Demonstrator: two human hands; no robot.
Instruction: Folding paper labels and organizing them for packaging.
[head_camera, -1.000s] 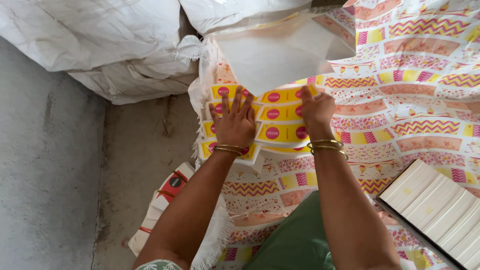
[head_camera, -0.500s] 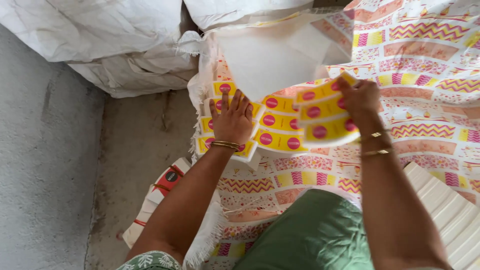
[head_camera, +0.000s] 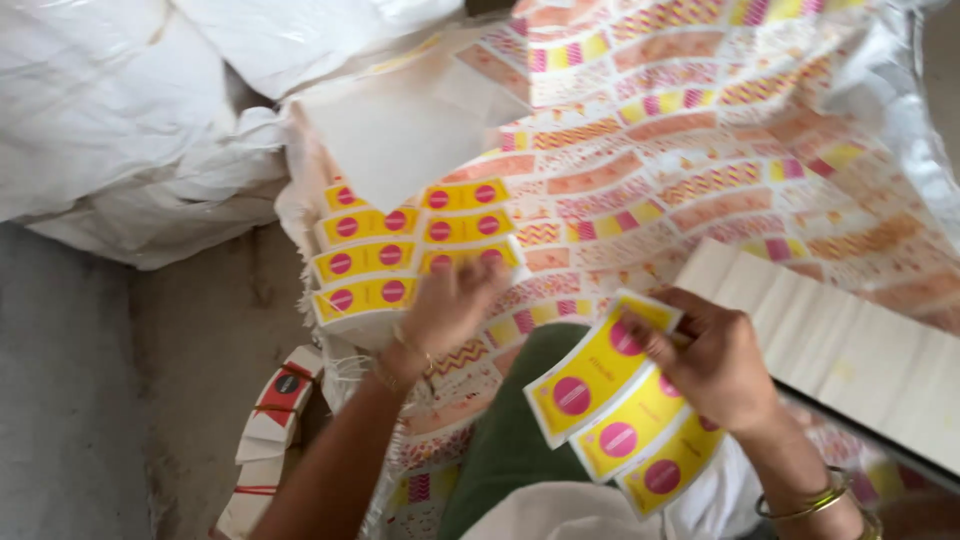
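1. Yellow paper label strips with pink round dots (head_camera: 625, 400) were held fanned in the right hand (head_camera: 715, 365), pinched between thumb and fingers at their upper ends, low and close to the body.
2. Half a second before, that same bunch had been raised just beside the stack; it had since been drawn down and away, so the strips were seen lifted clear of the pile.
3. Three strips were counted in the fan, each showing pink dots; whether more lay beneath could not be told.
4. The left hand (head_camera: 450, 305) was blurred, its fingers loosely spread and resting on the near edge of the remaining stack of yellow label strips (head_camera: 400, 250); a firm grip could not be made out.
5. About seven strips were counted on that stack's face, in two columns beyond the left hand.
6. A row of plain white card stacks (head_camera: 850, 340) lay to the right of the right hand, on the patterned orange-and-pink printed sheet (head_camera: 700, 150).
7. Bundled red-and-white cartons (head_camera: 275, 410) lay left of the left forearm.
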